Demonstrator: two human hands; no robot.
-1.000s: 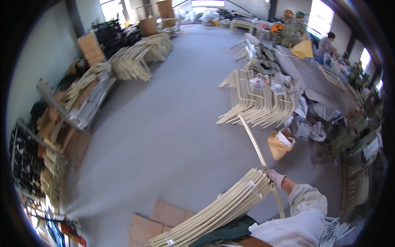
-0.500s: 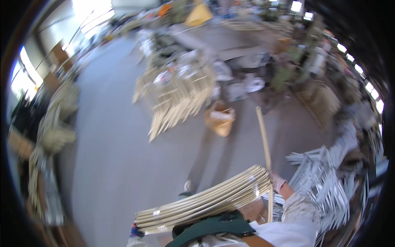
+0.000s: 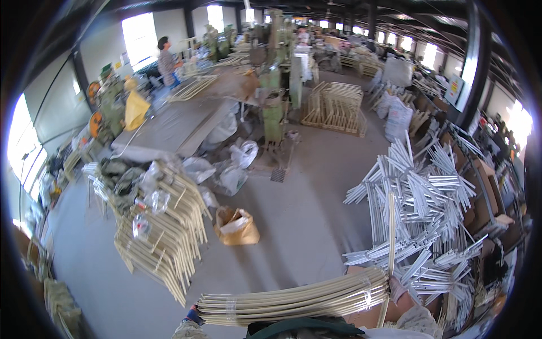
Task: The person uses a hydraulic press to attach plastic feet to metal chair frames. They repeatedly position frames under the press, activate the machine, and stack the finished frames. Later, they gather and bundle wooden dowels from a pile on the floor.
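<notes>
Across the front of me lies a bundle of cream-coloured metal tubes, slightly curved and bound with clear tape near both ends. My left hand, in a dark blue glove, is closed around the bundle's left end. At its right end my right hand, in a pale pinkish glove, grips the tubes; its fingertips are partly hidden. One more cream tube stands nearly upright beside my right hand, crossing behind the bundle's end. I cannot tell whether that hand holds it too.
Silvery-white tubes lie in a tangled heap at the right. Ahead on the left are stacked cream frames and an open brown paper sack. Farther off stand a large grey table, a green machine, more frames and a person.
My view has swung to the right and up, so the cream frames and sack now sit farther left. The bundle stays in both hands and lies more level in view.
</notes>
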